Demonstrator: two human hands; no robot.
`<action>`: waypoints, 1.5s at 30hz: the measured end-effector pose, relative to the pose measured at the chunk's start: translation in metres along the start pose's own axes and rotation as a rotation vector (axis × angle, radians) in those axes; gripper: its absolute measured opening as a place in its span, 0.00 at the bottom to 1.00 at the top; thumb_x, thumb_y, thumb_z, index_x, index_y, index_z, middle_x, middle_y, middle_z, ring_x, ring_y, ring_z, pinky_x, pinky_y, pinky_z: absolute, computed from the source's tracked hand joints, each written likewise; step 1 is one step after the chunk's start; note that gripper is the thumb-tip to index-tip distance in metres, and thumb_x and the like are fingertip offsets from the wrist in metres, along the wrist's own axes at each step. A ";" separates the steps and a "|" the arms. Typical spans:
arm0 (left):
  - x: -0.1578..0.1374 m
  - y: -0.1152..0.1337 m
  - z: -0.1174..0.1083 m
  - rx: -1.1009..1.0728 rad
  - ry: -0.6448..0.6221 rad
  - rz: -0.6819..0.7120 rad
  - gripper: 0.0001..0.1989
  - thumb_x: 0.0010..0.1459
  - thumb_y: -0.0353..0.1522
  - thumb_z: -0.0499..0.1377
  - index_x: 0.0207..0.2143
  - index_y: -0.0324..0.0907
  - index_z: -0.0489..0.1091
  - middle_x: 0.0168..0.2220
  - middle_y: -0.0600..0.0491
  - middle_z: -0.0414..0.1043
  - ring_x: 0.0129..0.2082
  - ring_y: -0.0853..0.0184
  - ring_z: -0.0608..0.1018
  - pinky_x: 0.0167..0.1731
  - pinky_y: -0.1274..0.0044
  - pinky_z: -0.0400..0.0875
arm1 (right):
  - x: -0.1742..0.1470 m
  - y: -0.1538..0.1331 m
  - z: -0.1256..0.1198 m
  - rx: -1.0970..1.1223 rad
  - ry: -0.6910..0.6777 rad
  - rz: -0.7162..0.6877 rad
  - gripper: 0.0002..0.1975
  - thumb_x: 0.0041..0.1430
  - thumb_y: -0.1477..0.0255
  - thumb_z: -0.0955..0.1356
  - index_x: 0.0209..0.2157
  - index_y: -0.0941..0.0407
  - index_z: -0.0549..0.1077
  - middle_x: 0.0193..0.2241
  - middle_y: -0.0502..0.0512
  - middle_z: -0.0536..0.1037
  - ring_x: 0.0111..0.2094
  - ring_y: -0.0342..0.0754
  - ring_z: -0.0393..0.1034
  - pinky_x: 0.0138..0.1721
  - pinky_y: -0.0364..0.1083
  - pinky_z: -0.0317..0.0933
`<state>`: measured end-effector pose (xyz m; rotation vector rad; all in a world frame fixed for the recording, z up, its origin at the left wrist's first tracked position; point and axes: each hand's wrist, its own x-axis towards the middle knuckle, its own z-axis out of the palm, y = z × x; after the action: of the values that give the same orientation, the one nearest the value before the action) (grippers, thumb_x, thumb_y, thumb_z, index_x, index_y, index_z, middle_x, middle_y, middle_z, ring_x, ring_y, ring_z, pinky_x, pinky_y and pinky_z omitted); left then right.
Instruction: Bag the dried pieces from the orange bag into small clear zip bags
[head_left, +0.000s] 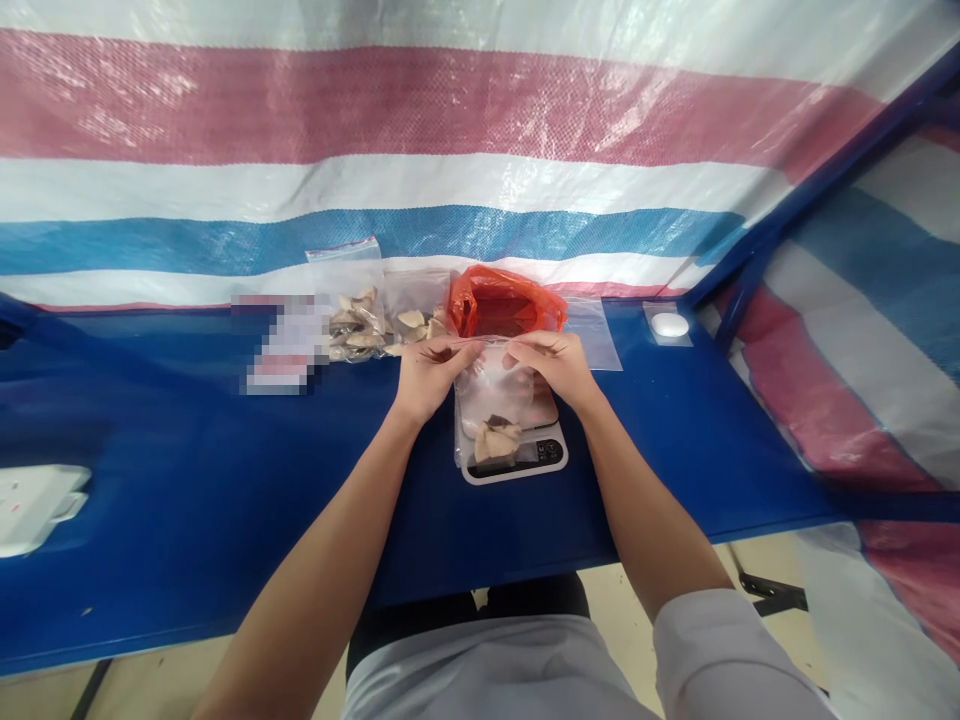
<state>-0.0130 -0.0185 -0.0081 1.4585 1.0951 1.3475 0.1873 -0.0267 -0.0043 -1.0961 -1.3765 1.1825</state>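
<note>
Both my hands pinch the top edge of a clear zip bag (495, 385), which hangs over a white kitchen scale (517, 472). My left hand (433, 375) grips the left part of that edge, and my right hand (551, 362) grips the right part. Low in the bag lie pale, dried-looking slices (497, 440) with some dark parts. The bag covers part of the scale's plate and display; whether it rests on the scale I cannot tell. Just beyond my fingers stands a red plastic bag (510, 290) with its mouth open.
Filled clear bags of similar pieces (361, 325) stand left of the red bag. A flat clear bag (596, 335) and a white oval object (669, 326) lie to the right. A white case (41, 508) sits at the left of the blue table (225, 480). Striped sheeting (420, 110) hangs behind.
</note>
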 end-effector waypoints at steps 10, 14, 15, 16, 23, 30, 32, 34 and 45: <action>-0.001 0.000 -0.004 -0.021 -0.040 -0.011 0.19 0.48 0.46 0.71 0.33 0.40 0.83 0.29 0.49 0.82 0.29 0.63 0.80 0.34 0.74 0.75 | 0.001 0.004 -0.002 0.042 0.005 0.136 0.20 0.48 0.53 0.76 0.30 0.56 0.81 0.28 0.53 0.82 0.20 0.42 0.71 0.17 0.40 0.66; -0.001 0.003 -0.003 -0.026 -0.061 -0.008 0.17 0.48 0.45 0.71 0.30 0.39 0.82 0.28 0.49 0.81 0.28 0.63 0.80 0.33 0.74 0.75 | 0.000 -0.001 0.004 0.044 0.032 0.131 0.20 0.46 0.52 0.77 0.29 0.56 0.80 0.26 0.53 0.82 0.20 0.43 0.71 0.18 0.41 0.67; -0.001 0.003 -0.003 -0.025 -0.063 -0.007 0.17 0.48 0.45 0.71 0.29 0.40 0.82 0.27 0.49 0.81 0.28 0.63 0.80 0.33 0.74 0.75 | 0.000 -0.002 0.005 0.047 0.042 0.123 0.20 0.45 0.52 0.77 0.28 0.56 0.80 0.26 0.53 0.81 0.20 0.43 0.72 0.18 0.41 0.67; -0.001 0.004 -0.003 -0.024 -0.064 -0.008 0.16 0.48 0.44 0.71 0.29 0.40 0.82 0.27 0.49 0.81 0.28 0.64 0.80 0.33 0.74 0.75 | 0.001 -0.003 0.006 0.049 0.049 0.114 0.20 0.44 0.52 0.77 0.27 0.55 0.80 0.25 0.53 0.81 0.20 0.44 0.72 0.19 0.41 0.67; 0.001 0.010 -0.014 -0.145 -0.123 -0.181 0.19 0.48 0.48 0.71 0.27 0.39 0.81 0.23 0.51 0.78 0.21 0.67 0.76 0.26 0.75 0.73 | 0.000 -0.007 0.012 0.015 0.088 0.095 0.19 0.47 0.52 0.76 0.28 0.54 0.80 0.26 0.52 0.82 0.21 0.45 0.74 0.19 0.42 0.68; 0.008 0.033 -0.032 -0.146 -0.088 -0.174 0.21 0.46 0.49 0.72 0.26 0.40 0.80 0.23 0.52 0.76 0.21 0.70 0.73 0.25 0.77 0.73 | -0.002 -0.021 0.018 0.032 -0.045 0.082 0.18 0.55 0.55 0.72 0.40 0.53 0.81 0.37 0.54 0.84 0.31 0.48 0.78 0.27 0.44 0.72; 0.013 0.042 -0.036 -0.157 -0.048 -0.159 0.22 0.45 0.50 0.71 0.24 0.40 0.80 0.23 0.52 0.76 0.21 0.70 0.73 0.24 0.78 0.73 | -0.001 -0.024 0.022 0.011 -0.140 0.017 0.17 0.55 0.58 0.73 0.43 0.52 0.80 0.42 0.54 0.83 0.39 0.49 0.79 0.34 0.44 0.73; 0.020 0.050 -0.040 -0.188 0.003 -0.178 0.23 0.44 0.51 0.71 0.25 0.39 0.79 0.23 0.51 0.76 0.22 0.69 0.74 0.24 0.77 0.73 | 0.004 -0.026 0.028 -0.025 -0.200 -0.019 0.16 0.55 0.60 0.74 0.44 0.53 0.80 0.41 0.54 0.83 0.41 0.49 0.79 0.39 0.45 0.73; 0.058 0.063 -0.102 0.427 0.099 0.144 0.21 0.57 0.50 0.62 0.32 0.42 0.81 0.29 0.51 0.81 0.25 0.64 0.77 0.27 0.77 0.72 | 0.068 -0.033 0.060 -0.032 -0.053 -0.111 0.13 0.52 0.59 0.73 0.33 0.55 0.80 0.35 0.54 0.83 0.40 0.51 0.78 0.44 0.48 0.71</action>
<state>-0.1089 0.0233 0.0739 1.8215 1.4293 1.3502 0.1187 0.0300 0.0335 -1.0036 -1.4822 1.1195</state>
